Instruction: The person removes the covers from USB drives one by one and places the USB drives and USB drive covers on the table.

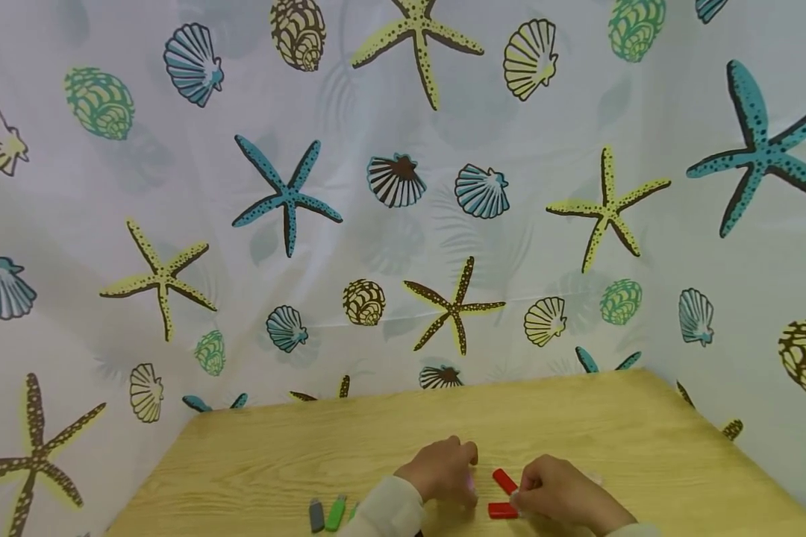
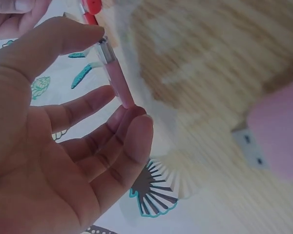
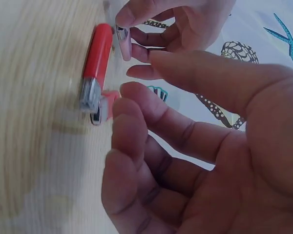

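Note:
My left hand (image 1: 443,470) pinches a pink USB flash drive (image 2: 118,80) between its thumb and fingers, the metal plug at the thumb end. Another pink flash drive (image 2: 283,131) lies on the wood at the right of the left wrist view. Two red flash drives lie between my hands: one slants (image 1: 505,481), and a nearer one (image 1: 502,511) points sideways. In the right wrist view their metal plugs (image 3: 90,94) come close together. Beside those plugs is my right hand (image 1: 560,492), its fingers loosely bent, with nothing between thumb and fingertips (image 3: 122,170).
Left of my left sleeve lie a grey flash drive (image 1: 316,516) and a green one (image 1: 336,513), with a bit of another green one (image 1: 354,512) showing. A small whitish thing (image 1: 595,478) sits behind my right hand. A shell-patterned curtain (image 1: 389,246) surrounds the wooden table (image 1: 275,447).

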Demonstrator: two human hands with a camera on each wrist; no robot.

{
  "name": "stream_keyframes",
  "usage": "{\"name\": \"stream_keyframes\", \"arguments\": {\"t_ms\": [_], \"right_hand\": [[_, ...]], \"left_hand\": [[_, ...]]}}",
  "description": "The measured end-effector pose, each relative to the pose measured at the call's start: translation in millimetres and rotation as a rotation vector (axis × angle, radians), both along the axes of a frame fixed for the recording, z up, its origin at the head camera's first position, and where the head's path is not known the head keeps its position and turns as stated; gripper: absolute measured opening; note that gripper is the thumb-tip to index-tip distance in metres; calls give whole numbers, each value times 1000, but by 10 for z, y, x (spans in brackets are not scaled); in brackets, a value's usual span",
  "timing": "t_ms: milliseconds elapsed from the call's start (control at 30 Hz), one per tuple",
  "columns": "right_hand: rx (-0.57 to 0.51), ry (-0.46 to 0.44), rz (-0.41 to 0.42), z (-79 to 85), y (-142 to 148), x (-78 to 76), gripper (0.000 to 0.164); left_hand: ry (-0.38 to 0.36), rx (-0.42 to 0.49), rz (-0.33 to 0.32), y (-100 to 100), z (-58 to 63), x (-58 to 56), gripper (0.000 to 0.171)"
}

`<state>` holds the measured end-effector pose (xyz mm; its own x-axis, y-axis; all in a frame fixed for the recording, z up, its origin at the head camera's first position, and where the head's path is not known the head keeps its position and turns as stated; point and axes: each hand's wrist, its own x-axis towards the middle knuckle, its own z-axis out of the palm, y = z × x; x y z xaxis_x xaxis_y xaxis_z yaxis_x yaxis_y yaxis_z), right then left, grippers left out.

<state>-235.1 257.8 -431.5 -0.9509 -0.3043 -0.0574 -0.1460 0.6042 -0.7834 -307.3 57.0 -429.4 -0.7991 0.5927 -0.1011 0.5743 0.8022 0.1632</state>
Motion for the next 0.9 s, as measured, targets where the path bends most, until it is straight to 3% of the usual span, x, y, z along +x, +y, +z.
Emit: {"name": "stream_keyframes", "arguments": {"t_ms": [167,300,433,567,700,900], "right_hand": [[-38,-45,21,12,-62,-33,32],[-125,-58,89,-17,-143,-41,41],[-214,-58,201,-26,-239,-27,48],[-273,-66,244,8,-362,7,49],[-351,-124,274,30,-476,47,54],[-470,-244,293,27,-565,86,52]], "left_hand": [[-15,46,-17,-88,62,73,46],[-17,73,-12,-149,119,179,44],[30,87,-28,-229,181,315,44],[96,121,-52,-314,260,455,44],[141,148,-59,-393,328,581,45],[122,145,-33,-513,381,702,43]]}}
